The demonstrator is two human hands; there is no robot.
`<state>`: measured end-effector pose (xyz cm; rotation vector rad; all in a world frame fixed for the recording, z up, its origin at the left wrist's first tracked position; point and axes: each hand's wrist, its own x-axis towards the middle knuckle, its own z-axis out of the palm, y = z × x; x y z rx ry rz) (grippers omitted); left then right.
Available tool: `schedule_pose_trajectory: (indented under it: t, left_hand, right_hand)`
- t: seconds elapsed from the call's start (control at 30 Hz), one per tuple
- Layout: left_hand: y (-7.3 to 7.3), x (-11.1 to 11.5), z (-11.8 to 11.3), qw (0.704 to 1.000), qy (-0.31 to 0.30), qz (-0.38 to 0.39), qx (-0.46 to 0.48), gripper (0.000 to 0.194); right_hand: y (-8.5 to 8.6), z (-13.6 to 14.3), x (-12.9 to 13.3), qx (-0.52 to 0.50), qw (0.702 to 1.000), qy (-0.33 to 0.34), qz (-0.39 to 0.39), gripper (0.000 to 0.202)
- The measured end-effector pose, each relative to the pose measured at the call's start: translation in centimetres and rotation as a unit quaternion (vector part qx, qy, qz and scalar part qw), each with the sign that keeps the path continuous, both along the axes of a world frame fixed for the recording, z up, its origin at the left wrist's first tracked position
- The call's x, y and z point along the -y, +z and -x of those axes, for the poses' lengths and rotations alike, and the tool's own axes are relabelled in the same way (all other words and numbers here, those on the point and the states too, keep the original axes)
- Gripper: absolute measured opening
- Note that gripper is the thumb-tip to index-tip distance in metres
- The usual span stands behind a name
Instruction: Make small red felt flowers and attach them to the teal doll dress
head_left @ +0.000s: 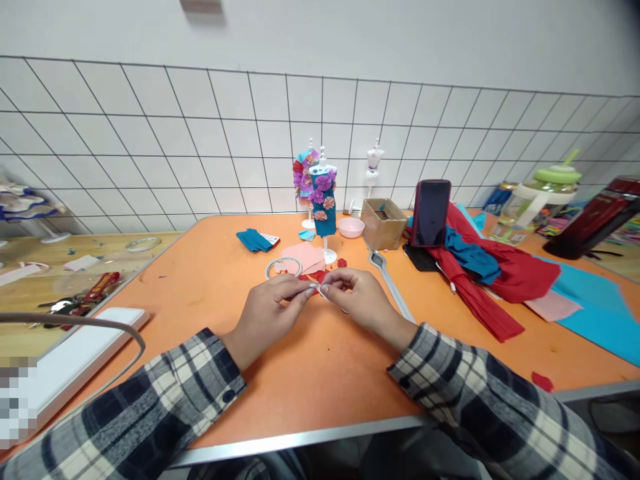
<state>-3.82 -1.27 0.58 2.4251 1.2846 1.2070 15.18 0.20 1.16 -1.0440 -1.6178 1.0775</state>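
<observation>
My left hand point(273, 308) and my right hand point(363, 298) meet above the middle of the orange table point(320, 373). Both pinch a small white strip point(315, 286) between thumb and forefinger; its exact kind is too small to make out. Just beyond my fingers lie red crepe paper scraps point(320, 275), a pale pink paper piece point(303, 253) and a roll of tape point(283, 268). A small white dress form point(323, 200) stands upright behind them, wrapped in teal with purple and pink paper flowers.
Behind stand a second decorated form point(303, 177), a bare form point(375, 160), a pink bowl point(351, 228) and a cardboard box point(384, 224). To the right are a propped phone point(431, 213), red crepe paper point(525, 267) and a bottle point(595, 217). A white power strip point(85, 357) lies left.
</observation>
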Motion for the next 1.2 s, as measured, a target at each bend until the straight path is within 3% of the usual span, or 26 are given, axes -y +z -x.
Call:
schedule_pose_trajectory:
  t: [0.17,0.57,0.67,0.77,0.97,1.07,1.2]
  left_hand:
    - [-0.6,-0.5,-0.1,1.000,0.003,0.025,0.013,0.024]
    - [-1.4,-1.8,0.2,0.999,0.006,0.028,0.027,0.026]
    - [-1.4,-2.3,0.6,0.996,0.046,0.064,0.043,0.028]
    - [-0.7,-2.8,1.2,0.980,0.094,0.124,0.122,0.032]
    - [0.1,-1.9,0.6,0.946,-0.069,0.262,0.177,0.032]
    - [0.1,-1.4,-0.2,0.933,-0.062,0.288,0.207,0.026]
    - [0.4,-1.2,-0.5,0.941,-0.038,0.259,0.216,0.020]
  right_hand:
    - [0.4,-0.1,0.0,-0.010,1.000,0.000,0.010,0.014]
    - [-0.3,0.5,0.0,-0.082,0.992,-0.009,0.098,0.017]
    - [-0.2,0.5,0.1,-0.085,0.991,-0.011,0.103,0.017]
    - [-0.2,0.5,0.2,-0.114,0.988,-0.012,0.106,0.020]
    - [-1.4,1.1,0.0,-0.172,0.977,0.009,0.122,0.029]
    - [-2.1,1.3,-0.2,-0.175,0.979,0.018,0.102,0.031]
    - [-2.3,1.5,0.0,-0.136,0.986,0.010,0.094,0.027]
